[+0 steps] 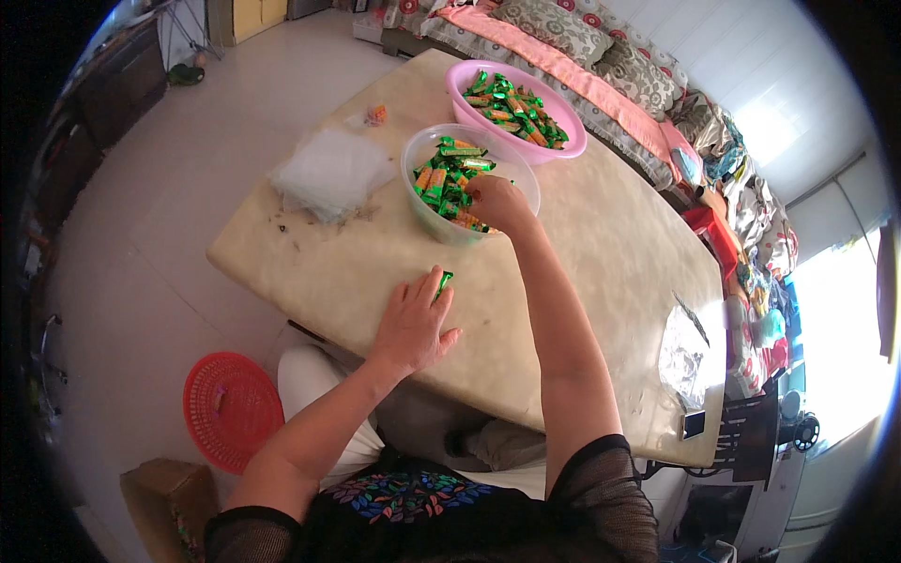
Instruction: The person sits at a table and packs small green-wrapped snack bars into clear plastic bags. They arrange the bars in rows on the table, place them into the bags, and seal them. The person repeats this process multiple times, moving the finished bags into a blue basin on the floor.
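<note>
My right hand [498,202] reaches into a clear plastic bowl [521,169] filled with small green-and-orange wrapped sticks [443,179]. Its fingertips point down among the sticks; whether they grip one is hidden by the hand. My left hand [417,320] lies on the table, palm down with the thumb apart. One green wrapped stick [443,283] pokes out from under its fingers, most of it covered. Behind the clear bowl stands a pink plastic basin [570,127] with many more of the same wrapped sticks [514,109].
A stack of clear plastic bags [334,172] lies left of the bowl, near a small orange wrapper [376,115]. On the floor are a red plastic basket [232,415] and a cardboard box [169,507]. Crumpled clear plastic [683,355] and a small dark object [693,425] sit at the table's right.
</note>
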A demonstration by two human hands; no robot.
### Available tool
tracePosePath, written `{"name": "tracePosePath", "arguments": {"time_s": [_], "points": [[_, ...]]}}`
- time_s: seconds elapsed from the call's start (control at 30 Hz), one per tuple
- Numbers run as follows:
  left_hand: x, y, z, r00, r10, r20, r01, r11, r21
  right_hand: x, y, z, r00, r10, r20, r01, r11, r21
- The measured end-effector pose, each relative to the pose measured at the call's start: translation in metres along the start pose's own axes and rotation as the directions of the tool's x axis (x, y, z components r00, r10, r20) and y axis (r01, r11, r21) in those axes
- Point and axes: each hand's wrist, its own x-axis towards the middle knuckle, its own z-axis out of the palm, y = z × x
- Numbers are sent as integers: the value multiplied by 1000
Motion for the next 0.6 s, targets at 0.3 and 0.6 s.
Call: {"name": "tracePosePath", "arguments": {"time_s": [0.3, 0.6], "points": [[-2, 0, 11, 1000, -14, 13, 14, 999, 51, -28, 1, -27, 895, -177, -410, 291, 928, 233], [-2, 1, 6, 999, -8, 42, 7, 1000, 23, -187, -46, -43, 925, -198, -325, 272, 942, 199]]}}
